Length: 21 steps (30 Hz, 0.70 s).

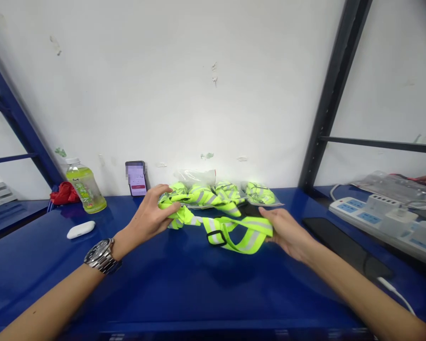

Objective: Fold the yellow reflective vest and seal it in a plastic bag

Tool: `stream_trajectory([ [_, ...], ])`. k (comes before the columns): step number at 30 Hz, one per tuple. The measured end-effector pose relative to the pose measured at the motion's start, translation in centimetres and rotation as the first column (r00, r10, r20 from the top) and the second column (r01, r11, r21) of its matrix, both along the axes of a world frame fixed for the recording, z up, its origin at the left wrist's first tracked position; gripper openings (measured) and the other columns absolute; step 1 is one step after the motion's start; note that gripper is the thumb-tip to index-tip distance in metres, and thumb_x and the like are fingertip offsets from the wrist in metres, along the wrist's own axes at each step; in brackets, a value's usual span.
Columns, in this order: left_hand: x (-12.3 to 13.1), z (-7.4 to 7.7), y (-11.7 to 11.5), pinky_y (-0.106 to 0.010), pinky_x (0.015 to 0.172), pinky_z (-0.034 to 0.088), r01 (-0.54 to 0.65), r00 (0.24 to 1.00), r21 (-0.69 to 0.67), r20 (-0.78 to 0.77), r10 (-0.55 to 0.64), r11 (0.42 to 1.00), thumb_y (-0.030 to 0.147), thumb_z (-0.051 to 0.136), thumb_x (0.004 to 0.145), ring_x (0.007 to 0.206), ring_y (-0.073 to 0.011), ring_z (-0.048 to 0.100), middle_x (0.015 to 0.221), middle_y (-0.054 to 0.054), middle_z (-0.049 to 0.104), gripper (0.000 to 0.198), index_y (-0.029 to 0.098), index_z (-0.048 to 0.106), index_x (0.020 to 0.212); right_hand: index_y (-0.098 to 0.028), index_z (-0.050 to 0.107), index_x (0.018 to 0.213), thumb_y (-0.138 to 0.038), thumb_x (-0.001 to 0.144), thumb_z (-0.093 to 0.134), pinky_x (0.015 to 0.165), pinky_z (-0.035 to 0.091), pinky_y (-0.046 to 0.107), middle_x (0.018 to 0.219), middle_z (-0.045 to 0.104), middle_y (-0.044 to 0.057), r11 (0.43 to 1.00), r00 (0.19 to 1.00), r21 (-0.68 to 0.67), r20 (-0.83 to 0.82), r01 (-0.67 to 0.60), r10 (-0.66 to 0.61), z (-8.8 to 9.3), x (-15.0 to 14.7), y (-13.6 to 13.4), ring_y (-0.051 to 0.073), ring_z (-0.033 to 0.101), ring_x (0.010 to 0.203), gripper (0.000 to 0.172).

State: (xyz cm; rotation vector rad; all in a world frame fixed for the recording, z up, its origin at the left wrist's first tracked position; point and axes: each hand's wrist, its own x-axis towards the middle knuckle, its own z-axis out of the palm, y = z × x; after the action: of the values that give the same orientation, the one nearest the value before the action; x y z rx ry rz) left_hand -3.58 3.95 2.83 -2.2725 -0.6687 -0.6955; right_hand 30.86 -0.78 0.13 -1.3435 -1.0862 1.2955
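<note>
A neon yellow reflective vest [230, 230] with grey stripes and a black buckle lies stretched over the blue shelf top [184, 289]. My left hand [149, 217], with a steel watch on the wrist, grips its left end with curled fingers. My right hand [286, 231] pinches its right end. Behind the vest, several more folded yellow vests in clear bags [216, 192] lie against the white wall.
A green drink bottle [85, 187], a red cloth [64, 193], a white earbud case [80, 229] and a propped phone [137, 178] are at the left. A dark phone [344, 246] on a cable, a power strip [383, 215] and a black rack post [328, 102] are at the right.
</note>
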Motion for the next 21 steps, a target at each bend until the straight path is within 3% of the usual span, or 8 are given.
stream_trajectory([
  [2, 0.2, -0.6, 0.5, -0.048, 0.087, 0.046, -0.142, 0.99, -0.06, -0.026, 0.14, 0.988, 0.01, 0.051, 0.082, 0.112, -0.0331, 0.049, 0.123, -0.018, 0.043, 0.043, 0.021, 0.048, 0.123, -0.017, 0.054, 0.061, -0.039, 0.091, 0.047, 0.049, 0.046, 0.028, 0.054, 0.056, 0.004, 0.983, 0.925, 0.033, 0.345, -0.182, 0.16, -1.1, 0.2, -1.0, 0.016, 0.055, 0.05, 0.038],
  [3, 0.4, -0.9, 0.7, -0.045, 0.084, 0.047, -0.196, 0.979, -0.129, -0.076, 0.187, 0.972, 0.01, 0.049, 0.082, 0.108, -0.0313, 0.052, 0.123, -0.017, 0.045, 0.052, 0.022, 0.042, 0.132, -0.017, 0.053, 0.059, -0.04, 0.09, 0.048, 0.05, 0.046, 0.029, 0.053, 0.055, 0.004, 0.967, 0.825, 0.081, 0.541, -0.243, 0.162, -1.5, 0.3, -1.3, 0.017, 0.055, 0.051, 0.039],
  [5, 1.1, -1.6, 0.7, -0.041, 0.083, 0.047, -0.279, 0.953, -0.258, -0.195, 0.233, 0.925, 0.005, 0.045, 0.081, 0.108, -0.0296, 0.054, 0.122, -0.015, 0.05, 0.067, 0.025, 0.029, 0.143, -0.017, 0.058, 0.067, -0.034, 0.088, 0.05, 0.058, 0.047, 0.033, 0.063, 0.06, 0.006, 0.895, 0.596, 0.254, 0.803, -0.367, 0.017, -1.6, 0.6, -1.6, 0.02, 0.057, 0.06, 0.028],
  [7, 1.6, -2.0, 0.5, -0.041, 0.085, 0.046, -0.335, 0.933, -0.343, -0.251, 0.258, 0.877, 0.0, 0.043, 0.076, 0.114, -0.0307, 0.052, 0.125, -0.014, 0.052, 0.078, 0.027, 0.02, 0.146, -0.018, 0.061, 0.087, -0.022, 0.087, 0.048, 0.074, 0.047, 0.037, 0.089, 0.065, 0.009, 0.718, 0.473, 0.422, 0.869, -0.553, -0.146, -1.3, 0.6, -1.6, 0.022, 0.059, 0.081, 0.014],
  [10, 1.7, -2.5, 0.1, -0.042, 0.091, 0.044, -0.328, 0.943, -0.473, -0.214, 0.255, 0.818, 0.003, 0.047, 0.074, 0.12, -0.0312, 0.048, 0.132, -0.016, 0.047, 0.085, 0.023, 0.01, 0.148, -0.017, 0.057, 0.112, -0.004, 0.08, 0.043, 0.091, 0.042, 0.04, 0.121, 0.057, 0.012, 0.436, 0.363, 0.404, 0.915, -0.804, -0.179, -0.4, -0.3, -1.2, 0.024, 0.05, 0.106, 0.038],
  [14, 1.3, -3.1, -0.2, -0.041, 0.088, 0.046, -0.315, 0.947, -0.588, -0.144, 0.287, 0.745, 0.023, 0.053, 0.08, 0.113, -0.0308, 0.052, 0.13, -0.016, 0.046, 0.072, 0.022, 0.02, 0.144, -0.015, 0.05, 0.128, -0.002, 0.07, 0.05, 0.089, 0.04, 0.04, 0.131, 0.053, 0.011, 0.26, 0.199, 0.236, 0.967, -0.936, -0.162, 0.1, -3.0, -0.3, 0.026, 0.044, 0.106, 0.059],
  [17, 1.3, -3.0, -0.3, -0.036, 0.079, 0.049, -0.314, 0.949, -0.603, -0.169, 0.266, 0.734, 0.017, 0.053, 0.078, 0.096, -0.026, 0.058, 0.115, -0.013, 0.052, 0.06, 0.019, 0.033, 0.134, -0.017, 0.056, 0.121, -0.005, 0.067, 0.056, 0.086, 0.038, 0.038, 0.124, 0.057, 0.009, 0.203, 0.131, 0.16, 0.98, -0.966, -0.152, 0.1, -4.6, 0.2, 0.024, 0.044, 0.096, 0.055],
  [21, 1.5, -0.8, 0.1, -0.033, 0.073, 0.046, -0.278, 0.955, -0.34, -0.196, 0.221, 0.898, 0.002, 0.045, 0.075, 0.09, -0.0243, 0.055, 0.105, -0.013, 0.051, 0.056, 0.016, 0.038, 0.129, -0.016, 0.063, 0.097, -0.008, 0.07, 0.059, 0.078, 0.034, 0.037, 0.095, 0.061, 0.008, 0.221, 0.017, 0.073, 0.97, -0.973, -0.243, 0.4, -5.0, -0.1, 0.024, 0.043, 0.091, 0.029],
])
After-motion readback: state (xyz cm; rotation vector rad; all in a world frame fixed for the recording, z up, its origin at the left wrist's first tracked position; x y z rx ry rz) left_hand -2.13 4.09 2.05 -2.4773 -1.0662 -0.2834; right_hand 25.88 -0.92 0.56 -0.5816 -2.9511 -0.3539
